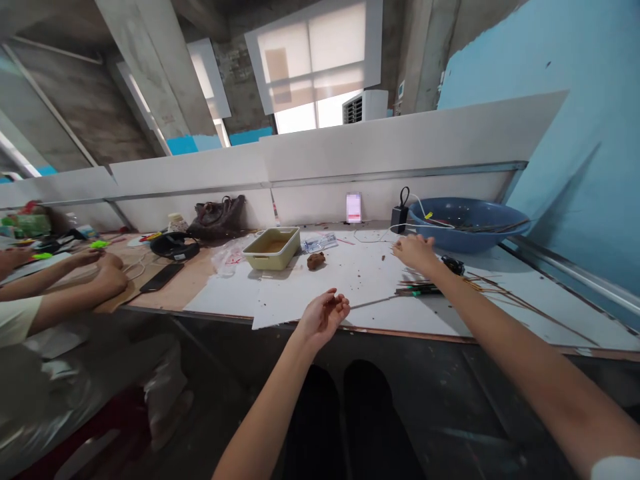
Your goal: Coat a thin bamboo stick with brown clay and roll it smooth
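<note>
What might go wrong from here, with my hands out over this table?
Your right hand is close to the white charging cable; snagging it might tug the black power bank or the blue basin. The thin rods lying loose near the table's front edge might also get knocked off.

blue basin (475, 239); cream plastic tray (271, 260); dark handbag (217, 219)

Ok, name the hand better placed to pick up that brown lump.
The left hand, probably: it hovers nearer the brown lump, while the right hand sits farther off, by the blue bowl.
</note>
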Tool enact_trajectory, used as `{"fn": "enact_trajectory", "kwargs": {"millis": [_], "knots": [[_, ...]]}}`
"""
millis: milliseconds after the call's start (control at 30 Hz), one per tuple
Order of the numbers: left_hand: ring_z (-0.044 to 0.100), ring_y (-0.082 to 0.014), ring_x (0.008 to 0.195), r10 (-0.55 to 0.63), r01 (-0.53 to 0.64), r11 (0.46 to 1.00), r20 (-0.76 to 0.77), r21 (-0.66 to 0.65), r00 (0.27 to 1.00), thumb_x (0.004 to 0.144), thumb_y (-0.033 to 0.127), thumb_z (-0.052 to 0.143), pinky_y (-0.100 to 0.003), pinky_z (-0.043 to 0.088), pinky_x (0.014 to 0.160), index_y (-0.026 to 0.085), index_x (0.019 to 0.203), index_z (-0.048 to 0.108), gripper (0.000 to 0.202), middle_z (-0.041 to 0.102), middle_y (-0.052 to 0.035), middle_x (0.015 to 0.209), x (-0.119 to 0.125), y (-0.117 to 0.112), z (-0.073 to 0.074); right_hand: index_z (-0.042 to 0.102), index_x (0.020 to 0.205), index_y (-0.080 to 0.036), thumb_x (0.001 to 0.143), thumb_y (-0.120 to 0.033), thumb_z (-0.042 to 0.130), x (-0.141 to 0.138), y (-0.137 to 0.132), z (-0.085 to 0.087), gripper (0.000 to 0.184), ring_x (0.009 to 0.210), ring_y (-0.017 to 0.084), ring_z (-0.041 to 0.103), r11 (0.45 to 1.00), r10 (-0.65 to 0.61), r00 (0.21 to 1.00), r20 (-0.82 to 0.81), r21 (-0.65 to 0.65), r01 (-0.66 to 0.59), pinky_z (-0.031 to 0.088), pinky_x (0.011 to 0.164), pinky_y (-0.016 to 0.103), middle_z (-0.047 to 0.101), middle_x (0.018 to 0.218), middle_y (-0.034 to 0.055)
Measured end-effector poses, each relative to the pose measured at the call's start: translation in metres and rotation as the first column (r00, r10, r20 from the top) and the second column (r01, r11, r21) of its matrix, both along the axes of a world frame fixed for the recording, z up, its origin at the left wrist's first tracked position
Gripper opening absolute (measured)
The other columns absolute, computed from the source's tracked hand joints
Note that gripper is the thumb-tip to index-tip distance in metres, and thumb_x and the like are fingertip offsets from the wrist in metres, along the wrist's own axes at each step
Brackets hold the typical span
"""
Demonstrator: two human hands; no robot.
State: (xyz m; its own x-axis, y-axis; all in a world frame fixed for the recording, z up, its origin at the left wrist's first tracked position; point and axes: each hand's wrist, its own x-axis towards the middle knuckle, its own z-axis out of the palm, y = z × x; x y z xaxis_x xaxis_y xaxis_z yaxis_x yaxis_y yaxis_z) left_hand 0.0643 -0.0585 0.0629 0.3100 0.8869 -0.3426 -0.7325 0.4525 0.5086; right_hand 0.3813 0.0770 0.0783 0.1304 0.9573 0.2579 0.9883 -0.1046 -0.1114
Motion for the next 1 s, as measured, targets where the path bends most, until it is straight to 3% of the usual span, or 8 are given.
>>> {"fn": "enact_trajectory", "kwargs": {"millis": [100,200,400,567,667,733,867,1000], "knots": [[0.073,-0.0183,0.076,-0.006,0.030,0.978,-0.115,0.208,0.993,0.096,0.006,0.072,-0.029,0.061,0.073,0.019,0.109,0.059,0.023,0.072,-0.0082,0.092,-0.002,0.000,0.001,0.082,0.121,-0.009,0.106,-0.030,0.054,0.034,0.004,-0.019,0.038,0.129,0.043,0.056,0.992,-0.093,0.996,-0.015,-0.090,0.091,0.034,0.103,0.057,0.071,0.134,0.0298],[0.074,-0.0185,0.075,-0.031,0.083,0.931,-0.150,0.356,0.988,0.097,0.023,0.084,-0.030,0.062,0.073,0.019,0.104,0.062,0.024,0.075,-0.0079,0.095,-0.006,0.004,0.002,0.084,0.118,-0.012,0.105,-0.033,0.055,0.052,0.007,-0.035,0.038,0.127,0.044,0.059,0.980,-0.137,0.990,-0.035,-0.153,0.131,0.035,0.103,0.058,0.074,0.129,0.0288],[0.074,-0.0172,0.076,-0.070,0.148,0.911,-0.210,0.386,0.975,0.090,0.044,0.093,-0.029,0.064,0.072,0.016,0.094,0.069,0.038,0.074,-0.0064,0.088,-0.011,0.029,0.000,0.084,0.119,-0.019,0.105,-0.040,0.059,0.061,0.022,-0.056,0.036,0.132,0.044,0.058,0.980,-0.130,0.989,-0.066,-0.162,0.118,0.038,0.108,0.058,0.075,0.133,0.0225],[0.072,-0.0150,0.072,-0.008,0.190,0.853,-0.352,0.486,0.936,0.080,0.056,0.099,-0.029,0.061,0.070,0.019,0.100,0.071,0.051,0.072,-0.0035,0.090,0.005,0.092,0.010,0.082,0.124,-0.017,0.104,-0.032,0.057,0.063,0.036,-0.062,0.036,0.135,0.044,0.058,0.977,-0.146,0.985,-0.087,-0.166,0.130,0.040,0.110,0.057,0.074,0.133,0.0242],[0.070,-0.0147,0.069,0.178,0.201,0.783,-0.521,0.589,0.835,0.074,0.062,0.100,-0.030,0.059,0.068,0.019,0.095,0.071,0.056,0.073,-0.0041,0.091,0.021,0.147,0.021,0.080,0.129,-0.016,0.101,-0.034,0.061,0.066,0.045,-0.064,0.038,0.137,0.045,0.057,0.971,-0.166,0.981,-0.102,-0.189,0.145,0.042,0.111,0.058,0.073,0.132,0.0250],[0.069,-0.0148,0.070,0.246,0.173,0.773,-0.538,0.611,0.806,0.067,0.056,0.105,-0.029,0.056,0.066,0.019,0.095,0.071,0.057,0.074,-0.0040,0.090,0.030,0.181,0.023,0.078,0.136,-0.017,0.100,-0.037,0.064,0.066,0.051,-0.066,0.044,0.138,0.047,0.056,0.966,-0.190,0.975,-0.115,-0.202,0.165,0.042,0.113,0.061,0.072,0.134,0.0258],[0.065,-0.0125,0.067,0.378,0.061,0.753,-0.507,0.655,0.775,0.062,0.052,0.107,-0.028,0.053,0.065,0.021,0.102,0.069,0.064,0.073,-0.0016,0.091,0.037,0.223,0.010,0.071,0.148,-0.018,0.097,-0.038,0.065,0.065,0.062,-0.076,0.055,0.142,0.051,0.054,0.954,-0.240,0.960,-0.143,-0.215,0.207,0.040,0.114,0.070,0.067,0.143,0.0283],[0.065,-0.0125,0.069,0.432,0.023,0.723,-0.479,0.690,0.764,0.064,0.054,0.105,-0.029,0.053,0.068,0.020,0.096,0.070,0.058,0.074,-0.0025,0.094,0.038,0.231,-0.014,0.071,0.147,-0.024,0.094,-0.037,0.067,0.064,0.067,-0.083,0.054,0.144,0.053,0.050,0.953,-0.252,0.952,-0.171,-0.212,0.215,0.037,0.113,0.076,0.065,0.147,0.0271]]}}
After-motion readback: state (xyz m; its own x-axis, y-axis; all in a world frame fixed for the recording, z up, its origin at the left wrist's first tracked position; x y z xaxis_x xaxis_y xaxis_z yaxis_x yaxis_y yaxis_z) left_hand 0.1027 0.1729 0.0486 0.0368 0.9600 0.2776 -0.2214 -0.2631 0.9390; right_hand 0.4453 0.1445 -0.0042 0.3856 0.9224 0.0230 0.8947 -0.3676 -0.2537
